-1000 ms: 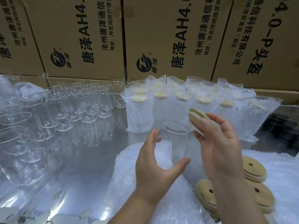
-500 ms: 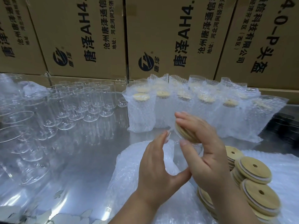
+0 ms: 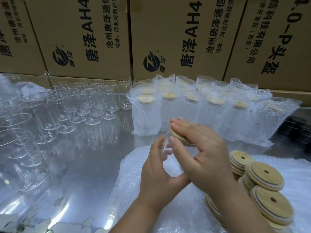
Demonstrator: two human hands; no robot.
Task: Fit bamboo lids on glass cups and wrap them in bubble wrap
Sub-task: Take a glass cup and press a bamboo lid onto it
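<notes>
Right hand (image 3: 205, 153) grips one bamboo lid (image 3: 179, 137) on one glass cup (image 3: 165, 146), which the left hand (image 3: 156, 179) holds over the bubble wrap sheet (image 3: 133, 190). Front row has six wrapped cups (image 3: 191, 111), and three lid stacks (image 3: 264, 174) sit at right. Bare cups (image 3: 94, 105) are too many to count.

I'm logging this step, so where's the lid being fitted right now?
Head view, centre right: the lid is under the right hand, atop the glass cup that the left hand holds, in front of the wrapped cups.

1. Lid (image 3: 178, 137): was held aloft and tilted, clear of the cup (image 3: 165, 147); now down on its mouth.
2. Right hand (image 3: 207, 156): lowered with lid, fingers over it.
3. Left hand (image 3: 158, 174): was open beside cup; now holds it.
</notes>
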